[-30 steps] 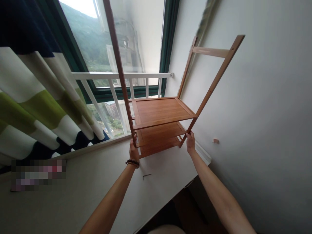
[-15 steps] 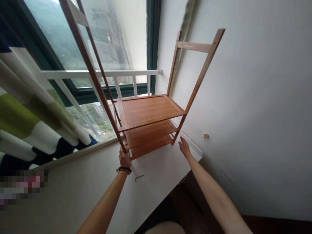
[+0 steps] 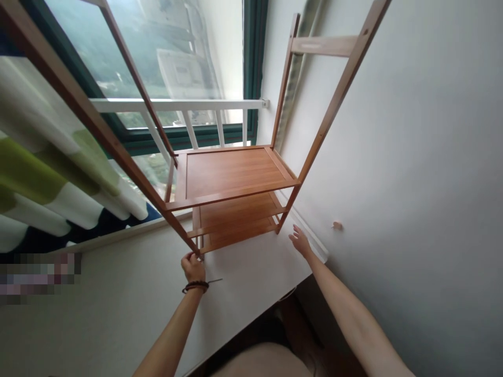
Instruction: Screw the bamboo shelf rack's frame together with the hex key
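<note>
A brown wooden shelf rack [image 3: 236, 173] with stacked tiers and tall side posts stands on the white surface by the window. My left hand [image 3: 193, 267], with a dark beaded bracelet at the wrist, is closed at the foot of the rack's near left post; its fingertips are partly hidden. Just right of that wrist lies a thin hex key [image 3: 215, 280], its bent end out of sight. My right hand [image 3: 300, 242] hovers beside the near right post's foot, apart from it, fingers spread and holding nothing.
A white railing [image 3: 204, 104] and the window are behind the rack. Patterned curtains [image 3: 43, 173] hang at the left. On the right is a white wall with a small pinkish hook [image 3: 337, 225]. The white surface [image 3: 243, 277] ends at a slanting front edge.
The rack's left posts now lean further out to the left and appear larger. My left hand has slid down and slightly left to the post's foot. My right hand has barely moved.
</note>
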Available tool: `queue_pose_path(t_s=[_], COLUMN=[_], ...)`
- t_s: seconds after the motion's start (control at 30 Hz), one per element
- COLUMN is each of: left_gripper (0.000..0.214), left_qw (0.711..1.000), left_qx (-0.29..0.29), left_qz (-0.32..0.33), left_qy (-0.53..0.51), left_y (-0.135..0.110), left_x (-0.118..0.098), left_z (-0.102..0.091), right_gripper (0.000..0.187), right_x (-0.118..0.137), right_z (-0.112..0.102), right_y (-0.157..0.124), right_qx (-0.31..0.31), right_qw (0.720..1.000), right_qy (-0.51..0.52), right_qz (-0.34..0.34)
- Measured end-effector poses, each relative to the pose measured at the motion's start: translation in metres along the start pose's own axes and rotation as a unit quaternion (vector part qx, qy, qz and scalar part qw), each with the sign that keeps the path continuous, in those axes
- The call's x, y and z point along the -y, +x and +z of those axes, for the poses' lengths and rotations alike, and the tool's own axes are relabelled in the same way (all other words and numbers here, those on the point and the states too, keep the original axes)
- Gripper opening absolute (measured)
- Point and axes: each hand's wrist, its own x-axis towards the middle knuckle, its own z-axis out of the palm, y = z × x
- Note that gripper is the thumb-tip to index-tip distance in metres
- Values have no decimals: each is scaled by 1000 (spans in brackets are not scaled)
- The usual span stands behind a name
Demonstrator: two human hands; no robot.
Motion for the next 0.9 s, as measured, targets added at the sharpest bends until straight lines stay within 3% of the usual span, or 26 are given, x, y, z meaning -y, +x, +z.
queue_pose_path(t_s=[0.17, 0.23, 0.37, 0.53, 0.67, 0.8, 0.9], left_gripper=[14, 15, 14, 15, 25, 36, 38], left_qw=[997, 998, 998, 975, 954, 943, 947], left_qx=[-67, -50, 40, 166, 241, 281, 280], left_qz=[-39, -27, 51, 141, 173, 175, 156], left_qy=[6, 3, 13, 35, 41, 36, 31], left_y=[-27, -42, -71, -103, -134, -157, -167], left_x=[-2, -6, -20, -43, -53, -61, -69], left_z=[18, 30, 65, 114, 145, 164, 170], right_gripper=[56, 59, 53, 41, 41, 41, 38], right_x=[22, 26, 23, -3, -33, -47, -49], right_z=[19, 25, 21, -13, -39, -39, -34], right_y=[5, 4, 9, 26, 22, 14, 14], right_qx=[80, 108, 156, 101, 73, 54, 43], right_qw=[992, 987, 978, 979, 958, 941, 937], right_qy=[19, 10, -36, -167, -275, -329, -340], right_qz=[-98, -118, -132, -63, -31, -53, -72])
